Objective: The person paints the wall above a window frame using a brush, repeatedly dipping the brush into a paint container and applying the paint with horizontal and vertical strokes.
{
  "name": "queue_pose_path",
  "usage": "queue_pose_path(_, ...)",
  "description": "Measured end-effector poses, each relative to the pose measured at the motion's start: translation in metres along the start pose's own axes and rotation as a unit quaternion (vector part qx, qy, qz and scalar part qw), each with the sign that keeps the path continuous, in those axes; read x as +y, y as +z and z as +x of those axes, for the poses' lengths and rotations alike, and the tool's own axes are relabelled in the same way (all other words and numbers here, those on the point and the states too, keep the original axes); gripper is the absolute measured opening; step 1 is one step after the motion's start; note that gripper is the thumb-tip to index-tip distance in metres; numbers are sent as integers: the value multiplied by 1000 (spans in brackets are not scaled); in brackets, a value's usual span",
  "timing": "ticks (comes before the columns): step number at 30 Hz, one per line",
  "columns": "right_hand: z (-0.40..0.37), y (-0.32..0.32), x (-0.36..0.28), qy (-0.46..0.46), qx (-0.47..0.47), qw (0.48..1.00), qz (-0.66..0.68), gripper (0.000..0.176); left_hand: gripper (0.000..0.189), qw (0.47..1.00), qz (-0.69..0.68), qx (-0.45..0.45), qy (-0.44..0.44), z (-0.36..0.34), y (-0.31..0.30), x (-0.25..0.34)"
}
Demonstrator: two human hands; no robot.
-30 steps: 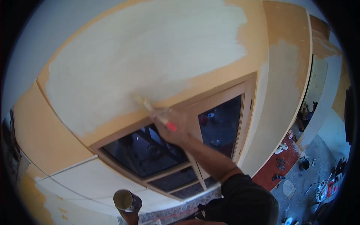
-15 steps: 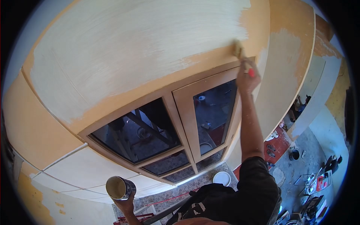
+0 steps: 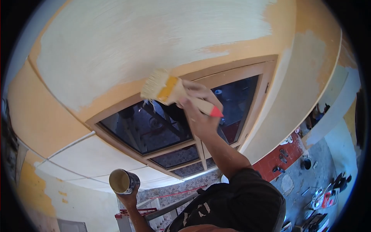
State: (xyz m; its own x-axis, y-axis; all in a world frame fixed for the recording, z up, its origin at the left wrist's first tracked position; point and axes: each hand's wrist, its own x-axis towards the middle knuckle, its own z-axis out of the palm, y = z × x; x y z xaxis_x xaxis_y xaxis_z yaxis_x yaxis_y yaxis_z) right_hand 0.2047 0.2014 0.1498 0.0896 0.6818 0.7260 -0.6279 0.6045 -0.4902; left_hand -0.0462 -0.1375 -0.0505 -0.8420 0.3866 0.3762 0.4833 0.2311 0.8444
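Observation:
My right hand (image 3: 201,104) is closed around the handle of a wide paintbrush (image 3: 168,88) with pale bristles, a yellow band and a red handle tip. In this view the brush overlaps the top of the window frame (image 3: 232,69), its bristles pointing left. Low on the left, my left hand (image 3: 129,197) grips a paint can (image 3: 124,181), its mouth tilted toward me and its inside coated a pale colour. Ahead of me, the wall (image 3: 154,34) carries streaky whitish paint over orange-yellow, with an orange-yellow strip showing above the window.
Below me stands a ladder (image 3: 154,210) with red parts. Far down on the right, sandals (image 3: 284,154) lie on red tiles, and a black bucket (image 3: 306,163) stands on the grey floor. A person (image 3: 341,181) is near a red-and-white item at the lower right.
My right hand has brought the brush from the window's upper right corner leftward and down, closer to me. The paint can stays at the lower left, and the view has shifted slightly.

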Motion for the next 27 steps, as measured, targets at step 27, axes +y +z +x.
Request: queue_pose_path(27,63,-48,43,-282,19,834,-474,26,116,999,-15,-32,-1,8,9,-5)
